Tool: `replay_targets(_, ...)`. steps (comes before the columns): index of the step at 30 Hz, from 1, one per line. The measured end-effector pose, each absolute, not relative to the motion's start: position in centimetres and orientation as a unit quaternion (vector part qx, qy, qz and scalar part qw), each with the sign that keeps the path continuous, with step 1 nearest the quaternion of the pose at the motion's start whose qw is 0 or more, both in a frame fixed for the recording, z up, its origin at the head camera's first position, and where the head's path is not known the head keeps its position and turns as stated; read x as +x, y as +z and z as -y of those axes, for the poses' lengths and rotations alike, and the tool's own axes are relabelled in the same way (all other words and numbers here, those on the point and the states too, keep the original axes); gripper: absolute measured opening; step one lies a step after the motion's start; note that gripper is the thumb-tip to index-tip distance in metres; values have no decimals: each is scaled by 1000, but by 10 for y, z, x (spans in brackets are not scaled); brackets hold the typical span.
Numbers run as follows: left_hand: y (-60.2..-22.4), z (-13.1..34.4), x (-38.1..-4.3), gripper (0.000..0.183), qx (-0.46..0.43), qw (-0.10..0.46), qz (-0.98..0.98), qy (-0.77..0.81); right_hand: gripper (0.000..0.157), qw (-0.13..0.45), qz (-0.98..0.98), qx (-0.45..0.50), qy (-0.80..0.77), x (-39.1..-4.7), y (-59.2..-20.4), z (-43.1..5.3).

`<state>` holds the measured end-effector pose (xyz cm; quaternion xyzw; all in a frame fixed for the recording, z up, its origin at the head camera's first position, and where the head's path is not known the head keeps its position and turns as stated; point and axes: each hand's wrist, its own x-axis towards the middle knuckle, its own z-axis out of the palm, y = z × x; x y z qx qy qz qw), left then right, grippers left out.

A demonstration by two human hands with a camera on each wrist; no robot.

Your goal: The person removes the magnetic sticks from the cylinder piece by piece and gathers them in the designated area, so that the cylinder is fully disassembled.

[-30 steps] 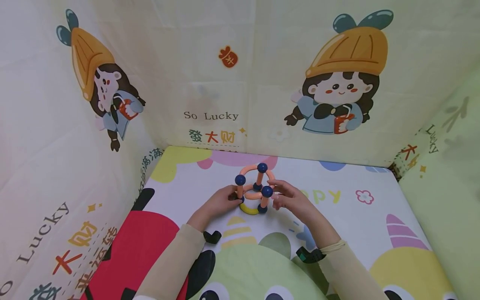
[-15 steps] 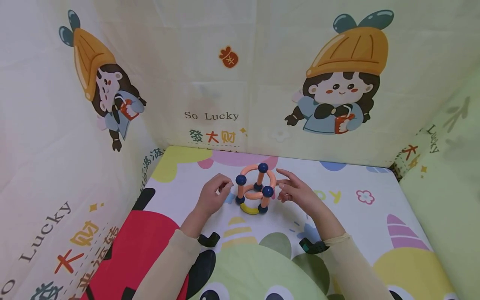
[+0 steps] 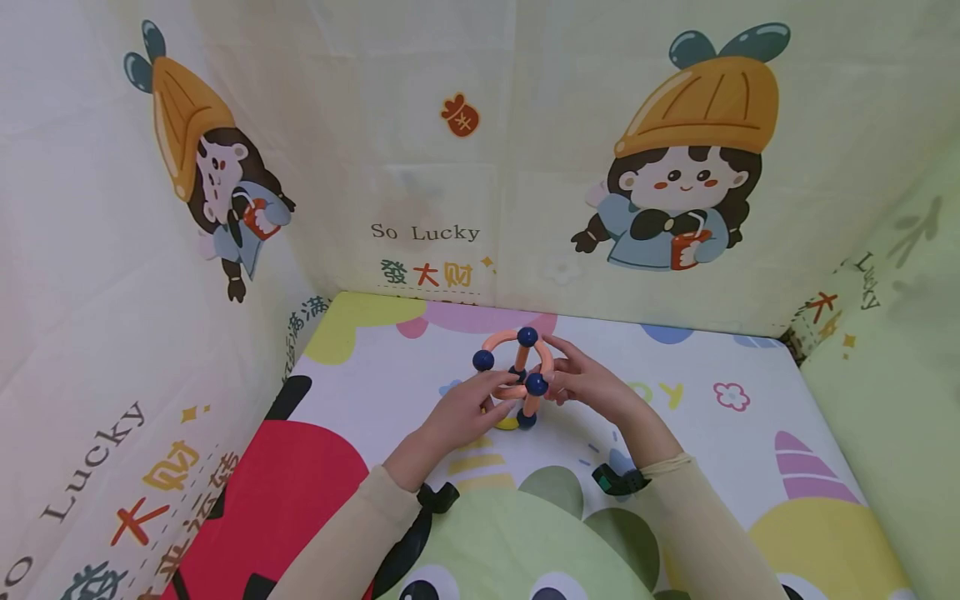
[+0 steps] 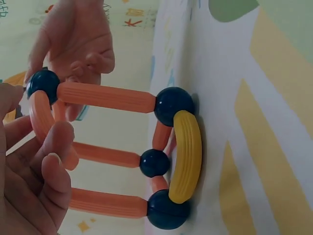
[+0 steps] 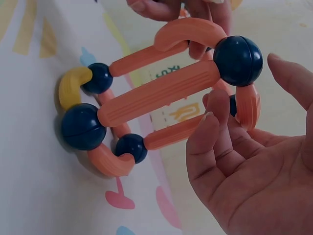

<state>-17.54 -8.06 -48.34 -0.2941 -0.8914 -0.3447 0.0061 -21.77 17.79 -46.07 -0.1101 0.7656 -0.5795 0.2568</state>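
Note:
A frame of magnetic sticks and balls (image 3: 522,358) stands on the patterned mat. It has dark blue balls, straight orange rods, curved orange rods and a yellow curved rod (image 4: 187,156) at the bottom. My left hand (image 3: 468,407) comes in from the front left and holds the front top curved orange rod (image 5: 193,30) between thumb and fingers. On the right side, my right hand (image 3: 596,387) reaches around the top right curved rod (image 5: 248,106), its fingers loosely bent. In the right wrist view my right thumb stands just apart from the near top ball (image 5: 238,60). The index fingertip's contact is unclear.
The mat (image 3: 675,433) with cartoon prints covers the table. Printed cloth walls (image 3: 525,183) rise at the back, left and right. Dark wrist bands (image 3: 618,481) with cameras sit at both sleeves.
My left hand let go of the lower left corner, drew back leftward, then came across the front to the top curved rod. My right hand moved out slightly and returned closer. The frame stayed in place.

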Motion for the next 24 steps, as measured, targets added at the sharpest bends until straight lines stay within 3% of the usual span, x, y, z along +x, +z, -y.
replay_targets(10,-485,71,-183,35,-275,-28,888,-368,67,263,-758,-107,-586,-217,-462,-175)
replay_targets(24,-486,72,-184,33,-296,15,888,-352,65,265,-752,-104,-595,-217,-464,-175)
